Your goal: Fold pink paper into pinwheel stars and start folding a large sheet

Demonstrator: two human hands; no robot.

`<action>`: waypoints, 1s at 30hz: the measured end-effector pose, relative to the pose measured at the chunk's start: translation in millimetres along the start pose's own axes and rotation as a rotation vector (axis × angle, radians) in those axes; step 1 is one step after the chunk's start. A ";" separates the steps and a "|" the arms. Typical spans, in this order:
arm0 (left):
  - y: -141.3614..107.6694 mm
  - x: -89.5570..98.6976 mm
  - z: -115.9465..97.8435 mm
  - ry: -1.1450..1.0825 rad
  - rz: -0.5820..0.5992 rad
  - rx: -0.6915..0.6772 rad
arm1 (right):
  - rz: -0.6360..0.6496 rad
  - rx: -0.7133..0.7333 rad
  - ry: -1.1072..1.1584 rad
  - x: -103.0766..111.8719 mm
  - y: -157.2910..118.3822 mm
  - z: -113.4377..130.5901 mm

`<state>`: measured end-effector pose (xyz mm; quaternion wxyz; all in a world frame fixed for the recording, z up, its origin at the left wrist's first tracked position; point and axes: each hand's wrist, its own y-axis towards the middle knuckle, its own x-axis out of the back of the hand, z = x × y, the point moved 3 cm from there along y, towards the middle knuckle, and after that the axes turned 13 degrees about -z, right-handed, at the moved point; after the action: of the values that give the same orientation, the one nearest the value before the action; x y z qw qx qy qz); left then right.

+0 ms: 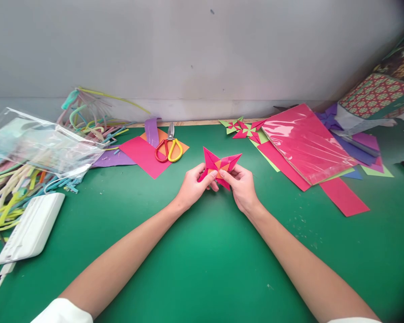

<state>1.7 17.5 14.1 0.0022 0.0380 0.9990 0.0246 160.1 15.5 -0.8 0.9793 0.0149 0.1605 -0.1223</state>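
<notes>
A folded paper star (225, 162), pink with an orange centre, is held just above the green table between both hands. My left hand (199, 183) grips its left side, thumb pressed on the orange middle and fingers curled beneath. On the other side my right hand (241, 185) pinches it the same way, its thumb near the left one. The lower points of the star are partly hidden by the fingers. Scissors (170, 146) with one red and one yellow handle lie farther back to the left, on pink paper (144, 154) and orange paper (185, 147).
Finished-looking pink and green paper stars (247, 129) lie at the back, beside a wrapped pack of pink paper (308, 143). A pink strip (346, 197) sits in front of it. On the left are a white power strip (37, 226), tangled coloured strips (87, 119) and clear plastic (47, 141).
</notes>
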 end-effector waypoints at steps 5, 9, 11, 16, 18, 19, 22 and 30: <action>1.2 -1.3 3.1 -0.027 0.008 0.029 | 0.031 0.017 -0.044 -0.9 -1.1 0.8; 2.9 -0.7 5.0 -0.032 -0.010 0.031 | 0.049 0.028 -0.065 -1.2 -2.3 0.7; 2.9 -0.4 5.2 -0.042 -0.013 0.044 | 0.037 0.017 -0.048 -1.0 -2.5 1.1; 0.8 -1.3 4.7 -0.039 0.017 0.082 | -0.054 -0.053 0.029 2.1 -1.1 1.2; 0.2 -1.6 4.3 -0.036 0.026 0.083 | -0.069 -0.062 0.037 2.4 -1.3 1.5; 0.2 -1.7 4.1 -0.033 0.031 0.079 | -0.076 -0.060 0.038 2.3 -1.6 1.8; 0.5 -1.6 4.0 -0.029 0.050 0.073 | -0.092 -0.033 0.019 1.5 -3.2 3.5; -0.3 -1.5 6.8 0.014 0.105 0.044 | -0.114 -0.022 -0.004 4.5 -1.4 1.9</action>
<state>3.3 17.4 7.3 -0.0070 0.0902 0.9959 0.0029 164.5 12.9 -0.4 0.9712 -0.0051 0.1606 -0.1762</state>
